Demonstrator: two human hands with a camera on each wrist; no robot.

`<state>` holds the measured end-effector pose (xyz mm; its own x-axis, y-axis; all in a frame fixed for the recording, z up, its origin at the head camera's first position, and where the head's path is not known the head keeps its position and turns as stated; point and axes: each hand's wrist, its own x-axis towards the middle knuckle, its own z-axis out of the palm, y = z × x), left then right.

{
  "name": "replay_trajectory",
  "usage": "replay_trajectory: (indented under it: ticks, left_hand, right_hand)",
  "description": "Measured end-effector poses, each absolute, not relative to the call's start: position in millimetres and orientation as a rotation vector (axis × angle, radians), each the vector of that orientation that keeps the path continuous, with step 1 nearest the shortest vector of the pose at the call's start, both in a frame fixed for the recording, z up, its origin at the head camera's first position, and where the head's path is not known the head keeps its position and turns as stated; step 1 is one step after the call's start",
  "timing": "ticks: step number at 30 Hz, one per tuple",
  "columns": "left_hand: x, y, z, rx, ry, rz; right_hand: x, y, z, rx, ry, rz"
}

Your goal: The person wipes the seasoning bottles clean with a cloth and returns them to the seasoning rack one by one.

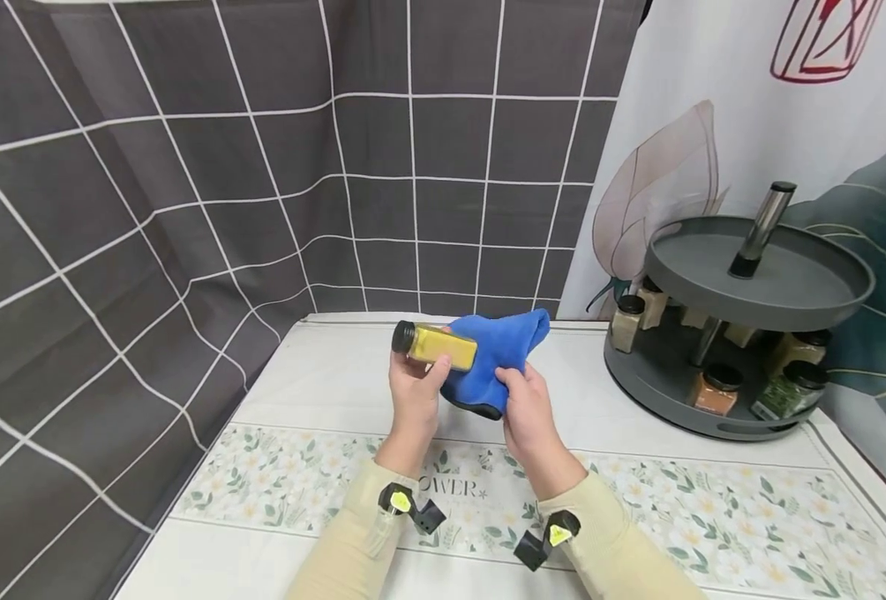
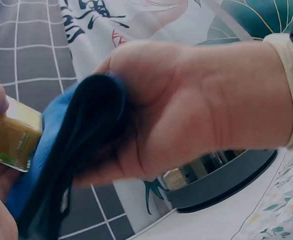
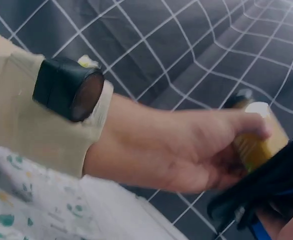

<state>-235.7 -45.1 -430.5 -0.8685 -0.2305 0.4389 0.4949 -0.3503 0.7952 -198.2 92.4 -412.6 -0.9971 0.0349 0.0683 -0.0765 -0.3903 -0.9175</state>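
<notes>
On the far left hangs a grey checked backdrop (image 1: 150, 208), draped down past the left edge of the table (image 1: 322, 383). Nothing stands on that side of the table, just the white cloth and the floral runner (image 1: 713, 517) along its front edge.

Now the hands, up above the middle of the table, toward its back edge. The left hand (image 1: 412, 392) grips a spice jar (image 1: 435, 344), fingers and thumb curled round its yellow body. The jar lies on its side in the air, black cap pointing left, base pointing right. Its base end is tucked against a blue cloth (image 1: 498, 354). The right hand (image 1: 528, 412) holds that cloth, fingers closed into its bunched folds; the left wrist view shows the cloth (image 2: 61, 150) wadded deep in the palm, touching the jar (image 2: 16, 135). The cloth covers the jar's right end, so the base cannot be seen. Both wrists wear small black cameras over beige sleeves.

Over to the right, well apart from the hands, a grey two-tier turntable rack (image 1: 758, 283) stands near the back right corner of the table. Its top tray is bare around a metal post (image 1: 761, 229). The lower tier carries several more spice jars (image 1: 716, 389), black-capped and upright. Behind the rack hangs a white curtain (image 1: 713, 108) with leaf prints.
</notes>
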Motion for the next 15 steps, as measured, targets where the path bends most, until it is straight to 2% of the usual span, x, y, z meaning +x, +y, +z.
replay_trajectory:
  ticks: [15]
  left_hand:
    - [-231, -57, -421, -0.452, -1.747, -2.044]
  right_hand:
    - [-201, 105, -413, 0.051, -1.856, 2.556]
